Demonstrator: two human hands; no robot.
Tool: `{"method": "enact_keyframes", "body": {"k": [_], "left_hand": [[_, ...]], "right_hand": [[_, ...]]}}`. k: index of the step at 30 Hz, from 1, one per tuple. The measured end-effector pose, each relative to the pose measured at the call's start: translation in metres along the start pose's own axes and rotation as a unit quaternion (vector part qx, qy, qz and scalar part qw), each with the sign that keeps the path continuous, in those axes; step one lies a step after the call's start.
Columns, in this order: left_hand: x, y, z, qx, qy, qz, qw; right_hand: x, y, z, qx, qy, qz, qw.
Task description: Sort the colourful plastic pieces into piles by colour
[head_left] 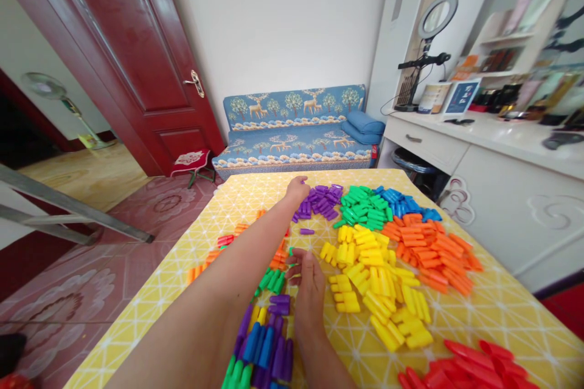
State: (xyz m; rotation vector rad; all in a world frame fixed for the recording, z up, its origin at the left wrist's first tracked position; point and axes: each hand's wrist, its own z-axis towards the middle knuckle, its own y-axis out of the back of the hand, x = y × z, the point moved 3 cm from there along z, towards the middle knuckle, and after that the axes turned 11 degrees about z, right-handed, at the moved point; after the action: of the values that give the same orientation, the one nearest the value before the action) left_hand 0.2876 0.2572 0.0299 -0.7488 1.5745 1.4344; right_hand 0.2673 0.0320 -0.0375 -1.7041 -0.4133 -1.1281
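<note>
My left hand (pixel 297 188) reaches to the far side of the table, at the left edge of a pile of purple plastic pegs (pixel 325 200). Its fingers are closed, and a bit of a purple peg shows at the fingertips. Nearer to me, my right hand (pixel 311 279) hovers with loosely bent, separated fingers beside a group of green pegs (pixel 272 280) and orange ones. I see nothing held in it. Joined purple and blue pegs (pixel 260 343) lie in rows below my left forearm, which hides part of them. One loose purple peg (pixel 307 231) lies between the hands.
Sorted piles cover the table's right side: green pegs (pixel 365 206), blue pegs (pixel 404 203), orange pegs (pixel 433 249), yellow pegs (pixel 378 279) and red pegs (pixel 469 368). A yellow patterned cloth (pixel 173 292) covers the table. Beyond stand a blue sofa (pixel 292 146) and a white dresser (pixel 524 194).
</note>
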Motion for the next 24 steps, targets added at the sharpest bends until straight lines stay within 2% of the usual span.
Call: {"method": "enact_keyframes", "body": {"k": [4, 9, 16, 17, 19, 22, 24], "left_hand": [[-0.007, -0.003, -0.001, 0.022, 0.048, -0.069, 0.996], [-0.017, -0.004, -0.005, 0.051, 0.057, -0.120, 0.990], [-0.014, 0.027, -0.023, 0.047, 0.023, -0.079, 0.995], [-0.012, 0.031, -0.029, 0.066, 0.019, -0.061, 0.996], [-0.006, 0.036, -0.046, 0.136, 0.021, -0.012, 0.990], [0.007, 0.034, -0.075, 0.269, 0.031, 0.069, 0.960], [0.014, 0.031, -0.090, 0.313, 0.021, 0.109, 0.943]], "right_hand": [[0.000, 0.000, 0.000, -0.001, 0.000, 0.004, 1.000], [-0.001, 0.000, 0.001, -0.001, -0.002, 0.014, 1.000], [0.002, 0.000, 0.000, -0.005, 0.004, 0.003, 1.000], [0.002, 0.000, 0.000, -0.004, 0.004, 0.003, 1.000], [0.003, -0.001, 0.000, -0.004, 0.003, 0.006, 1.000], [0.004, -0.002, 0.001, -0.005, 0.004, 0.009, 1.000], [0.004, -0.001, 0.001, -0.008, 0.009, 0.007, 1.000]]}}
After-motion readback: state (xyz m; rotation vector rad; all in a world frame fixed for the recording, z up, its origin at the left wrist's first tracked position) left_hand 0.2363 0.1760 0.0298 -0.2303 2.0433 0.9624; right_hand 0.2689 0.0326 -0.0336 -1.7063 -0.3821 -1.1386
